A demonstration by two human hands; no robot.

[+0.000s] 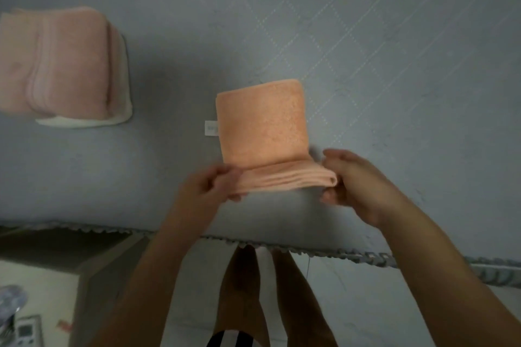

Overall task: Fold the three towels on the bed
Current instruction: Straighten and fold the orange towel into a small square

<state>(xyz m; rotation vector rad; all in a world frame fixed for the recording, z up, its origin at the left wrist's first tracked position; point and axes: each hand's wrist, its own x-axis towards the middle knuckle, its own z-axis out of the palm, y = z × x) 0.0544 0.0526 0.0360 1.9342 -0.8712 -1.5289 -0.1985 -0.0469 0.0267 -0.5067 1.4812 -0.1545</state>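
On the bed (366, 79), far left, we see a pink towel (56, 59) folded atop a cream one (93, 121). Centre, our left hand (208, 186) and right hand (349, 177) pinch the orange towel's (262, 121) layered near edge.

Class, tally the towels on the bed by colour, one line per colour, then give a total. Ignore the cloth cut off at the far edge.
Orange towel, gripped by left hand and right hand: 1
Pink towel, folded: 1
Cream towel, under the pink one: 1
Total: 3
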